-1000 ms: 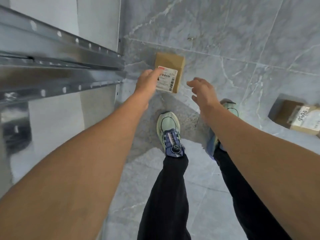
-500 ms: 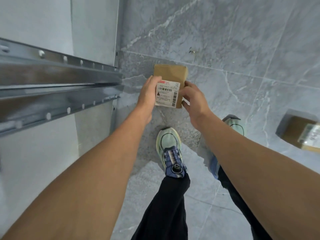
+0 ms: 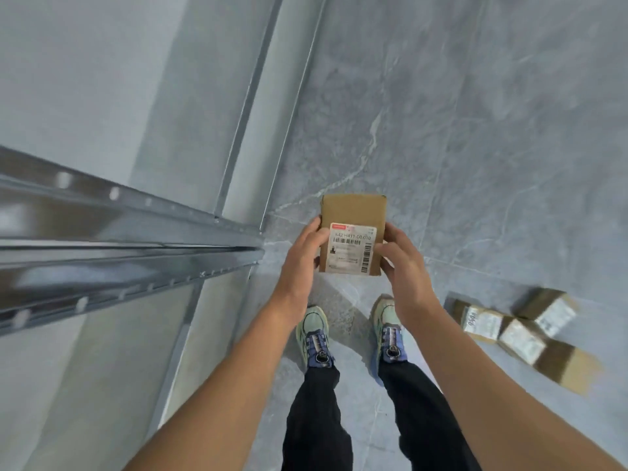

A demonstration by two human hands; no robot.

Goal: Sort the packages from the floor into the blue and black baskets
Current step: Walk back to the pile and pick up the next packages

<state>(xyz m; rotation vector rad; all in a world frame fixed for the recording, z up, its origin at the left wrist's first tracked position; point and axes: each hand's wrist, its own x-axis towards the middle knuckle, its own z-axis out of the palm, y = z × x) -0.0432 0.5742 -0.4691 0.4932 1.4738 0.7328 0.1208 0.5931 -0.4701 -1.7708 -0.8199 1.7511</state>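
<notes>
A small brown cardboard package (image 3: 353, 212) with a white barcode label is held up in front of me, above the floor. My left hand (image 3: 306, 249) grips its left edge with the thumb on the label. My right hand (image 3: 399, 256) grips its right edge, thumb on the label's right side. Three more brown packages (image 3: 516, 331) with white labels lie together on the grey floor at the right. No blue or black basket is in view.
A grey metal shelf beam (image 3: 129, 239) with rivet holes juts in from the left at about arm height. Its upright post (image 3: 251, 107) runs along the pale wall. My two shoes (image 3: 316, 338) stand on the grey marble floor below the package.
Both hands closed on the package and lifted it off the floor toward me. I have straightened up, and the group of packages at the right has come into view.
</notes>
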